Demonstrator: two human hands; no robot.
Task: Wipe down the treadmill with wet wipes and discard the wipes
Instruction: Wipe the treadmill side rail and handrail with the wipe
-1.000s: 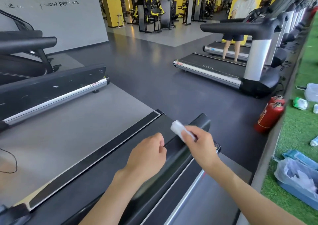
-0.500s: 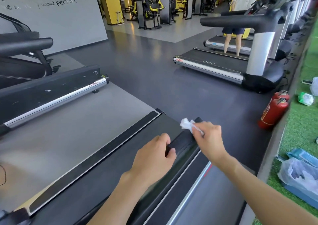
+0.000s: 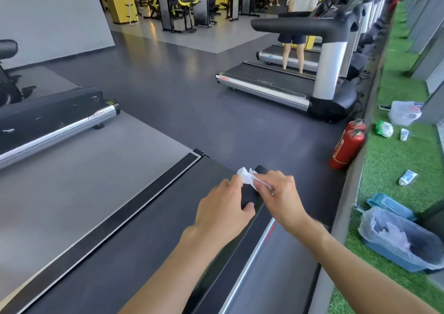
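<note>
While the head view is the only one given, it shows both hands meeting at the far tip of the treadmill's black handrail [image 3: 248,197]. The right hand [image 3: 278,191] pinches a crumpled white wet wipe [image 3: 247,178] in its curled fingers and presses it on the rail's rounded end, just ahead of the knuckles. The left hand [image 3: 223,208] is closed round the same handrail, just left of the right hand, with fingers over the top and the thumb on the near side. Its forefinger lies beside the wipe, but whether it touches cannot be told. Wiping appears to be in progress and discarding not yet begun. Several faults are likely from here. The bunched wipe offers little contact, so a stroke past the tip could let it slip free onto the dark floor beyond the fingers. The stretch of rail under the left palm would probably go uncleaned unless that grip is moved. A damp rail may also loosen that grip. The lined blue bin [image 3: 396,241] sits on the artificial turf [image 3: 396,160], well to the right of and behind the right hand. A toss from this spot could land short, on the turf or near the red fire extinguisher [image 3: 346,145].
</note>
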